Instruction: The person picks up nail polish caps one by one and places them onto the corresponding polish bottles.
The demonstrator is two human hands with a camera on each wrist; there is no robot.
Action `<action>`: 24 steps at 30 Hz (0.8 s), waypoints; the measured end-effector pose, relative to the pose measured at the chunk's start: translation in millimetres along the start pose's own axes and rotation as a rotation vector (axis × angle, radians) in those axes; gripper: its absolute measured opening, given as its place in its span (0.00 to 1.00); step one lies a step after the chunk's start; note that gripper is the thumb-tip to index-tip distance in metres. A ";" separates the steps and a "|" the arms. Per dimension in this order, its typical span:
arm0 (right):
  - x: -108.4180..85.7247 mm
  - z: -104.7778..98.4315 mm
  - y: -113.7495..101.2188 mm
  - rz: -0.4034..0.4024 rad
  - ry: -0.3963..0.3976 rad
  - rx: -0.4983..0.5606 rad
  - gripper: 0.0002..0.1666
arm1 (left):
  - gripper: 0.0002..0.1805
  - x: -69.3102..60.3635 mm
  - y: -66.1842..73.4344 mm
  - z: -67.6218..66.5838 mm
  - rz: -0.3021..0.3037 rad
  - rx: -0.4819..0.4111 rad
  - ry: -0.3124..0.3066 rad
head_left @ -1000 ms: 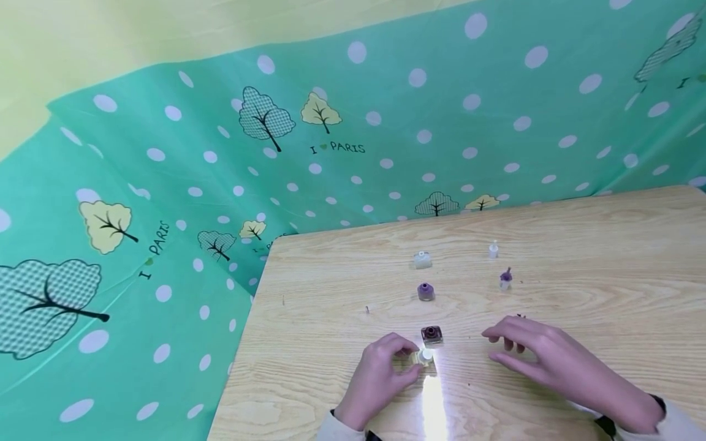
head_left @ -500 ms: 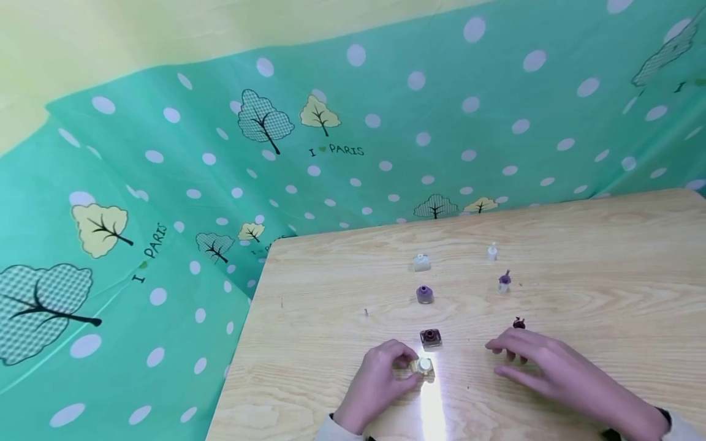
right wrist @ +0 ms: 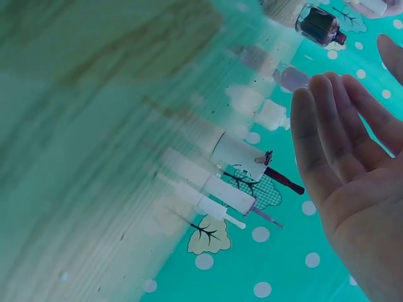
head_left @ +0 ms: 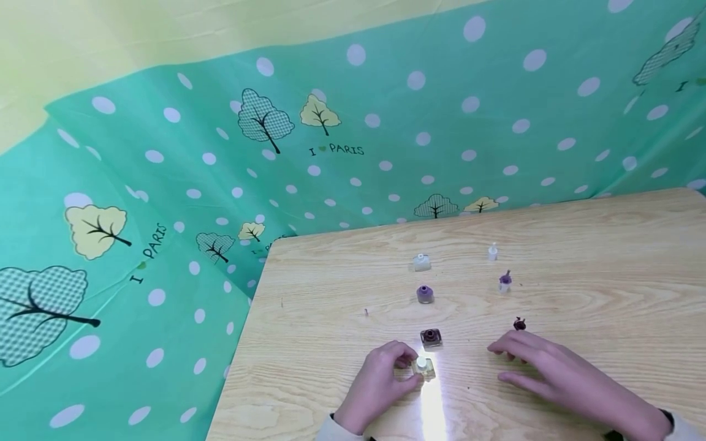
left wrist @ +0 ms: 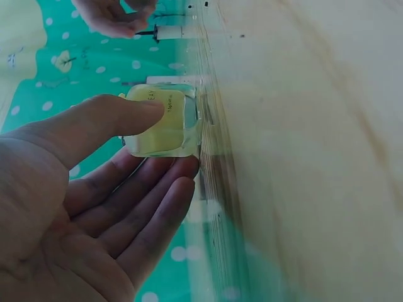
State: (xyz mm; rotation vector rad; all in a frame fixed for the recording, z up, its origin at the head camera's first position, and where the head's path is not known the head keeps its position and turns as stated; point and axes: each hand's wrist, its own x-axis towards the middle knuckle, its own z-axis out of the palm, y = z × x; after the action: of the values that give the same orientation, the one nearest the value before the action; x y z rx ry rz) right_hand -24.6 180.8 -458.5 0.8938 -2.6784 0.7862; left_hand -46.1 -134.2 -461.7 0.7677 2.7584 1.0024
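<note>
My left hand holds a small pale yellow nail polish bottle upright on the table, thumb on one side and fingers on the other. Its white top shows in the head view. Just beyond it stands an uncapped dark red nail polish bottle. My right hand hovers over the table with relaxed fingers and holds nothing. Near its fingertips a dark brush cap stands with its brush up; the right wrist view shows its white cap and dark brush.
Farther back are an uncapped purple bottle and a white bottle. To their right stand a purple-tipped brush cap and a white brush cap. A tiny purplish bit lies left on the wooden table. A patterned cloth hangs behind.
My left hand and the yellow bottle have shifted slightly toward me, apart from the dark bottle. My right hand has moved slightly back and right, uncovering the dark brush cap.
</note>
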 end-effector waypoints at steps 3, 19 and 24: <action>0.4 -1.5 0.0 0.006 -0.009 -0.002 0.18 | 0.14 0.6 0.6 -0.4 -0.008 0.015 -0.003; 6.9 -12.3 -0.9 0.009 0.020 0.002 0.19 | 0.21 -1.5 0.8 -15.5 0.002 0.094 0.003; 10.3 -23.6 -4.5 0.080 0.014 -0.017 0.19 | 0.21 -0.2 -0.5 -21.7 0.012 0.091 0.033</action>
State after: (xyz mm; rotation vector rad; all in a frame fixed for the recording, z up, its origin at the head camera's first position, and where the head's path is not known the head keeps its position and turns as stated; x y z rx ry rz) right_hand -29.3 185.6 -433.2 0.7786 -2.7189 0.7822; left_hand -51.9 -147.0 -445.2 0.7873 2.8487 0.9053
